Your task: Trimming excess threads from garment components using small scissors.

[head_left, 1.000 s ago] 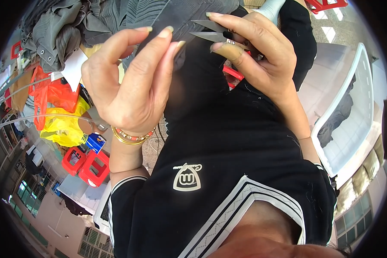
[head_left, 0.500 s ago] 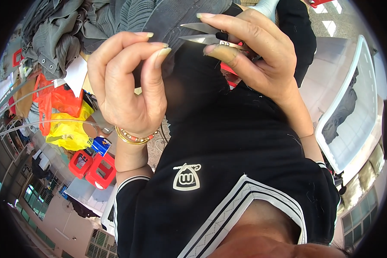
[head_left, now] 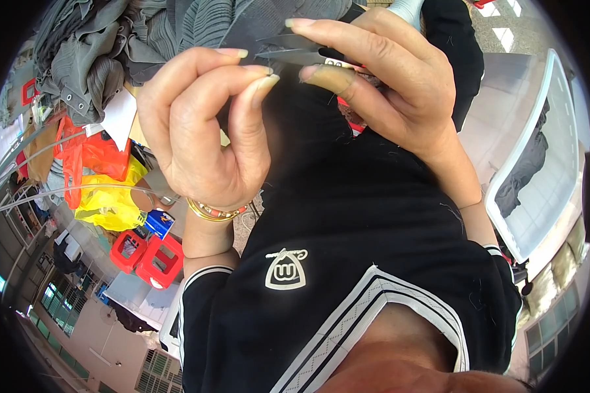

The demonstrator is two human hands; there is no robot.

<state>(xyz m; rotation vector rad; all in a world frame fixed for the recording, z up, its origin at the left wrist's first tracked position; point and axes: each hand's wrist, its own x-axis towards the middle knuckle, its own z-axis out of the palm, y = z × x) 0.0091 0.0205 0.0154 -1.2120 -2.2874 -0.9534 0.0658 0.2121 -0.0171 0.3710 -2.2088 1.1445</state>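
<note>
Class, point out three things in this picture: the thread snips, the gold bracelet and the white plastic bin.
thread snips [head_left: 295,52], head view, on the metal blades
gold bracelet [head_left: 210,213], head view, on the band at the wrist
white plastic bin [head_left: 528,141], head view, on its rim

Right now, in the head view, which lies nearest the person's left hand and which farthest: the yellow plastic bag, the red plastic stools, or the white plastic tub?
From the left hand:
1. Yellow plastic bag, just beside it, on its left.
2. Red plastic stools, lower left, below the wrist.
3. White plastic tub, far across on the right edge.
</note>
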